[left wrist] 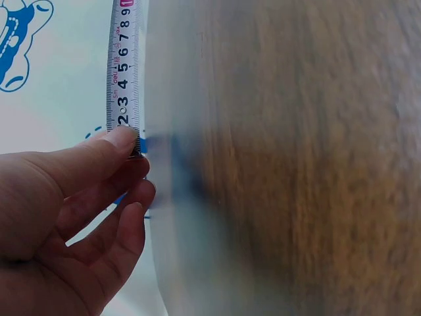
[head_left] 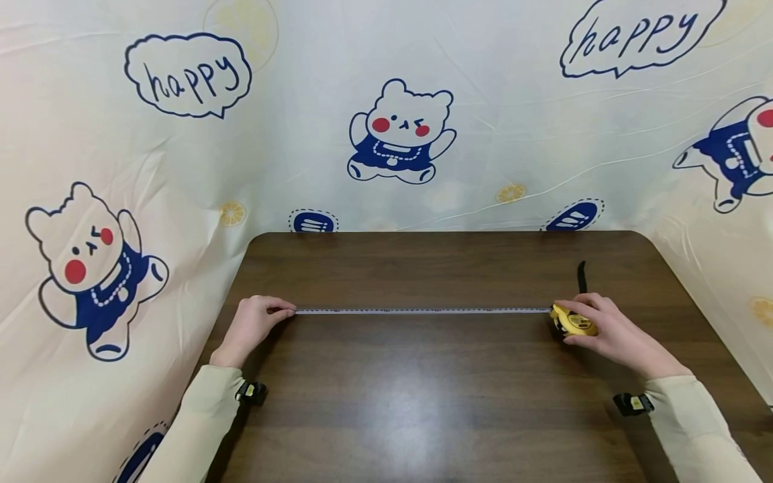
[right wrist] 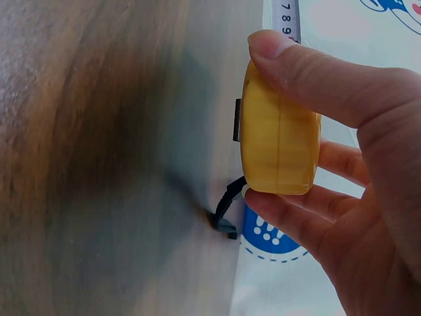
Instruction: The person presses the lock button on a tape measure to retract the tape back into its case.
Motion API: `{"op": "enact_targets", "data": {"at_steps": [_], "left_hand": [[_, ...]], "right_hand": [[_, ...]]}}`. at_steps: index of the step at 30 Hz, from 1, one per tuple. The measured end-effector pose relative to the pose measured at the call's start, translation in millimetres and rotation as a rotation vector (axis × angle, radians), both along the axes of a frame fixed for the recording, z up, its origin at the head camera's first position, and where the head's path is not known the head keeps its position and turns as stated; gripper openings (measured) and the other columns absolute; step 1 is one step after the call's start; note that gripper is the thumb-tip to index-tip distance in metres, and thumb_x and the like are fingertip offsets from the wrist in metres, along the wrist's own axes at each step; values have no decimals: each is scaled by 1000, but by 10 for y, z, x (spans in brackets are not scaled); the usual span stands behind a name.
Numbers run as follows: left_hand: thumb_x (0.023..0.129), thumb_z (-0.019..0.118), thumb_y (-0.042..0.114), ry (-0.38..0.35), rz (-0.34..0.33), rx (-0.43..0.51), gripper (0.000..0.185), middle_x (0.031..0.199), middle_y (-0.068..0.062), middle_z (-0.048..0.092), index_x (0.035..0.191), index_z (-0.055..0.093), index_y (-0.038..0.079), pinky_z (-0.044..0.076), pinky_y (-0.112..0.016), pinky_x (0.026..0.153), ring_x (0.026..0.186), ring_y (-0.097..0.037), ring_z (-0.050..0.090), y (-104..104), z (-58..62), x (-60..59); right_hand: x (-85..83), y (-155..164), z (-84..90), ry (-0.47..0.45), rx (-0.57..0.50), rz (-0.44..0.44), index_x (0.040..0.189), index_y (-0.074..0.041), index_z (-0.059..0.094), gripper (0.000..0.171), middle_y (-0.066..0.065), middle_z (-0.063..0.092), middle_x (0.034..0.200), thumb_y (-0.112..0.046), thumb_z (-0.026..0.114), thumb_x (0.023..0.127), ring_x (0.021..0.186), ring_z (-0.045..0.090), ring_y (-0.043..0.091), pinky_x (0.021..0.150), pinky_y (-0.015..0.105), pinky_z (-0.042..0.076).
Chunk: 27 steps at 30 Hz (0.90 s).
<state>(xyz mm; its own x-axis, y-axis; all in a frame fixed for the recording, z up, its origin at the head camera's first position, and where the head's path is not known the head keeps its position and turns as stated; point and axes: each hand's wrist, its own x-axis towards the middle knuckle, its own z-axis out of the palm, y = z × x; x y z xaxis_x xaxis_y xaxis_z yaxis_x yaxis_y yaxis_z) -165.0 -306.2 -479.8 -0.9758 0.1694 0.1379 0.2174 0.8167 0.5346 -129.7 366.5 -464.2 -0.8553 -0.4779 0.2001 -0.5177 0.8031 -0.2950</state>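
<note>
Hands, tape inside table's far edge

Table: brown, wood-grained, far corners rounded. Cloth: pale, hangs behind the table and to both its sides; printed with bears, "happy" bubbles and yellow fruit slices.

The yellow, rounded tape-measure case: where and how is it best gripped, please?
I would grip the yellow, rounded case across its thick body, coming from the right, as the right hand does: the pale, narrow printed blade leaves on the left, so a palm there might block it.
</note>
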Motion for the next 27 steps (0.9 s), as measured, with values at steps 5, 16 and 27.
{"op": "enact_targets", "data": {"at_steps": [5, 16, 27], "left_hand": [[91, 80, 8, 2, -8, 6, 7, 97, -9, 80, 97, 84, 8, 58, -53, 87, 97, -32, 75, 45, 13, -14], [91, 80, 7, 11, -25, 15, 7, 97, -9, 80, 96, 84, 8, 58, -53, 88, 97, -31, 75, 137, 13, -9], [90, 81, 7, 14, -33, 19, 6, 95, -8, 80, 95, 85, 8, 58, -53, 87, 95, -30, 75, 222, 41, 9]], "right_hand": [[-2, -36, 8, -9, 4, -5, 137, -12, 65, 68, 14, 58, 122, -22, 95, 76, 104, 55, 31, 81, 53, 52], [-9, -92, 24, -10, 7, 15, 136, -12, 66, 67, 13, 59, 121, -25, 94, 77, 105, 54, 31, 82, 53, 53], [17, -164, 29, 18, 11, 38, 136, -12, 66, 68, 12, 60, 120, -25, 95, 75, 104, 55, 29, 81, 52, 53]]}}
